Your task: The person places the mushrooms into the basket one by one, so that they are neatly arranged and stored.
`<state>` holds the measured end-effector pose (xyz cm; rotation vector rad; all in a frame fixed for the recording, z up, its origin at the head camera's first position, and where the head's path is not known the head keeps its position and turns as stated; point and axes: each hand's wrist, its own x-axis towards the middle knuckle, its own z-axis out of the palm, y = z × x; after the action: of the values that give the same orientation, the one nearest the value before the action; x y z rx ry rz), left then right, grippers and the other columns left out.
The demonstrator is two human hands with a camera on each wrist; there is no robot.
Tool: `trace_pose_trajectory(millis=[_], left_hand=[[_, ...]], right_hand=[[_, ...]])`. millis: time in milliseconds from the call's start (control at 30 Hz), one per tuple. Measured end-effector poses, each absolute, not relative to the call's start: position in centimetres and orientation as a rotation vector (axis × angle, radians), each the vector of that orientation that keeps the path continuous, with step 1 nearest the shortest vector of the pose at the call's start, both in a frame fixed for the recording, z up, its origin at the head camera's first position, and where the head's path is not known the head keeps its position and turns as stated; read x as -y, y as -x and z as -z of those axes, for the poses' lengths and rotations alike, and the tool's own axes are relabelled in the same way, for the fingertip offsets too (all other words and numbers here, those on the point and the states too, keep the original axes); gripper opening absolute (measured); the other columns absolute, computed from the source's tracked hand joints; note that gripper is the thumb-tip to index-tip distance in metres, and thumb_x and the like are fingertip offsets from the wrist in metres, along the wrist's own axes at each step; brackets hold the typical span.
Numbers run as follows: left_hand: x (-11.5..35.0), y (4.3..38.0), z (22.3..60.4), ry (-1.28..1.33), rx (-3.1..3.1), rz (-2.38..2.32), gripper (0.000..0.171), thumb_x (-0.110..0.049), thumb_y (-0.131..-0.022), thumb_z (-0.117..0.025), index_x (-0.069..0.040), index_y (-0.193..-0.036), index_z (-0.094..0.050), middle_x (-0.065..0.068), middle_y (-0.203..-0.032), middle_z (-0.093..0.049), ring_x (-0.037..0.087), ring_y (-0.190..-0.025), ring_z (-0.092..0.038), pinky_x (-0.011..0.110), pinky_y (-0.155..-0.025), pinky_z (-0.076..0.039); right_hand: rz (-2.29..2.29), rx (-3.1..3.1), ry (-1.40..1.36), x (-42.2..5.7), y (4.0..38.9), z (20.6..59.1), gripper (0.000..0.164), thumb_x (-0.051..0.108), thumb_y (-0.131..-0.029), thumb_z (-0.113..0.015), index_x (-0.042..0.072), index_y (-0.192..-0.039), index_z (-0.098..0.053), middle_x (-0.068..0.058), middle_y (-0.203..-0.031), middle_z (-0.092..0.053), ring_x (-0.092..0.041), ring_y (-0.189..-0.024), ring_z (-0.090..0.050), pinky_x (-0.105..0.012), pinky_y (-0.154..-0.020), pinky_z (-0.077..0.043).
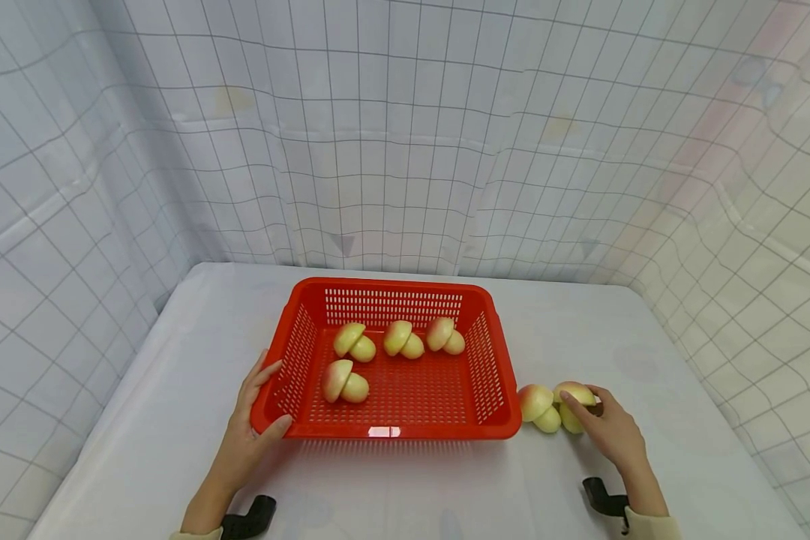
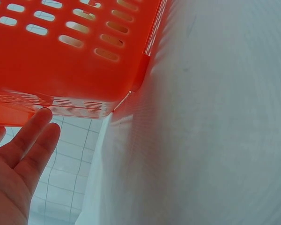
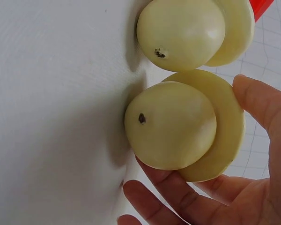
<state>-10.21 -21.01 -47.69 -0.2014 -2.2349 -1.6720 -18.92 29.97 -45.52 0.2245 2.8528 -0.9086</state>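
Note:
On the left, my left hand (image 1: pixel 243 431) rests on a red plastic basket (image 1: pixel 270 390), its thumb at the front left corner and a fingertip over the left rim. Two straightish fingers (image 2: pixel 37 145) show beside the basket's wall in the left wrist view. To the right of the basket, my right hand (image 1: pixel 614 431) holds a pale yellow, pink-tinged artificial mushroom (image 3: pixel 171 126) by its cap, thumb on one side and fingers on the other. A second artificial mushroom (image 1: pixel 538 407) lies right beside it, near the basket's right front corner.
Inside the basket, three artificial mushrooms (image 1: pixel 405 341) form a back row, with another mushroom (image 1: pixel 344 382) in front at the left. The basket stands on a white-covered table (image 1: pixel 432 487). White gridded curtains (image 1: pixel 405 187) enclose its back and sides.

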Motion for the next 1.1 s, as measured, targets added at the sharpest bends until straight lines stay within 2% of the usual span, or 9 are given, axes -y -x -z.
trace_pose_trajectory(millis=[200,1100], left_hand=[[21.0,10.21,47.66,0.197,2.237,1.679,0.07,-0.003,-0.082,-0.064,-0.014,-0.145,-0.035,-0.006,-0.156,-0.011,0.014,-0.132,-0.026,0.018,-0.083,-0.045],[21.07,10.21,47.75,0.216,2.236,1.665,0.069,-0.003,-0.082,-0.063,-0.013,-0.145,-0.035,-0.004,-0.157,-0.011,0.015,-0.133,-0.026,0.018,-0.085,-0.044]], right_hand=[[0.934,-2.862,-0.249,-29.98,18.94,45.87,0.093,0.071,-0.083,-0.048,-0.003,-0.139,-0.036,-0.026,-0.116,-0.058,-0.031,-0.091,-0.058,-0.034,-0.063,-0.045],[1.028,-2.888,-0.275,-29.96,18.83,46.19,0.09,0.069,-0.084,-0.05,-0.001,-0.138,-0.038,-0.027,-0.116,-0.057,-0.03,-0.089,-0.057,-0.03,-0.06,-0.043]])
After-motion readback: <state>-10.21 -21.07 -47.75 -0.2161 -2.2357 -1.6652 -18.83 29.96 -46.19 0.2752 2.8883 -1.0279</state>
